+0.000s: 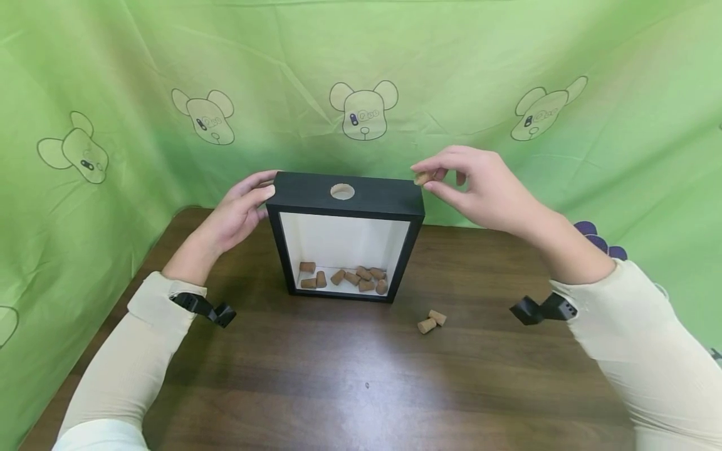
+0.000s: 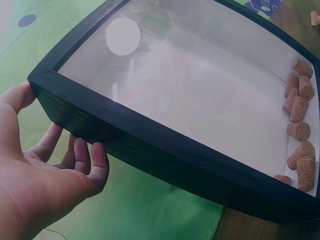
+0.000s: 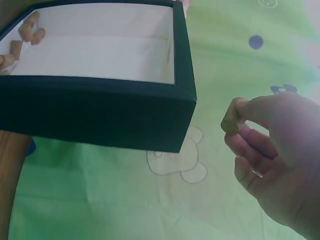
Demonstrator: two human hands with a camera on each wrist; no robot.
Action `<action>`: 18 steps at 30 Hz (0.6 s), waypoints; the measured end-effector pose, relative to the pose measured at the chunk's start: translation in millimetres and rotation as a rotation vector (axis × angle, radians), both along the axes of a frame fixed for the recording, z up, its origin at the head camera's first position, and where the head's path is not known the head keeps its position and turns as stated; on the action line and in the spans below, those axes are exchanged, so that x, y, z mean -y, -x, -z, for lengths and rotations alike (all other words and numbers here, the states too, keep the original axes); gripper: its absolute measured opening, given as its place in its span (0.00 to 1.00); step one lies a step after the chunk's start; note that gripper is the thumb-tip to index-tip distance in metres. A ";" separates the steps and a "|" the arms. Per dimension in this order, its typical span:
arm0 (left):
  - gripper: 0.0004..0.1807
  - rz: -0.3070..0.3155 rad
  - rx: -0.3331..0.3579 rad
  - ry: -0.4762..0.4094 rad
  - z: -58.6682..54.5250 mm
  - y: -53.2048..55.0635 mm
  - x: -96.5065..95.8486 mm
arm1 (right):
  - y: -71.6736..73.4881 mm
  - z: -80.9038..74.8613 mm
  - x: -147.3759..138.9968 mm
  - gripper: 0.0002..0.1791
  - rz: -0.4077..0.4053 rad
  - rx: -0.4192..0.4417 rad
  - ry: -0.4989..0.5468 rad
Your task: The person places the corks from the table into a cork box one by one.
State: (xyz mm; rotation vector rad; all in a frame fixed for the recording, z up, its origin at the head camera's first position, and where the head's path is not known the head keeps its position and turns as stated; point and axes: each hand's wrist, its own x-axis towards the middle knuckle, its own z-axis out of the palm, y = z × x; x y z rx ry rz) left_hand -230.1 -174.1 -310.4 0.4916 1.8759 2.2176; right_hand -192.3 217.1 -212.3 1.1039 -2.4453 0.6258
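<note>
A black shadow box [image 1: 383, 195] with a clear front stands upright on the table, a round hole [image 1: 342, 191] in its top. Several corks [image 2: 299, 131] lie along its white floor. My left hand [image 1: 237, 213] grips the box's upper left corner, thumb on the top edge and fingertips against the side and back. Just beyond the upper right corner, my right hand [image 1: 487, 191] pinches one cork [image 1: 422, 178] between thumb and fingers. In the right wrist view that cork [image 3: 230, 125] is partly covered by the fingers and apart from the box.
Two loose corks [image 1: 427, 326] lie together on the brown wooden table [image 1: 316, 376], to the right in front of the box. A green curtain [image 1: 271, 81] with printed bear heads hangs close behind the table. Something purple [image 1: 598, 241] shows behind the right forearm.
</note>
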 end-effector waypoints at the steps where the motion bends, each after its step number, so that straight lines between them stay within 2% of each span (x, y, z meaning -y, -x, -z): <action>1: 0.28 0.001 0.000 0.001 -0.2 0.2 -0.3 | 1.0 0.3 2.2 0.16 0.003 -0.002 0.006; 5: 0.27 0.000 -0.001 -0.008 -0.4 0.3 -0.6 | 3.3 0.2 11.2 0.14 0.038 0.011 0.039; 9: 0.27 -0.001 -0.005 -0.016 -0.5 -0.2 -0.3 | 3.9 -0.3 19.4 0.13 0.078 0.061 0.107; 18: 0.28 -0.004 0.004 -0.001 -1.2 -0.9 -1.0 | 11.6 6.3 31.2 0.15 0.071 0.168 0.205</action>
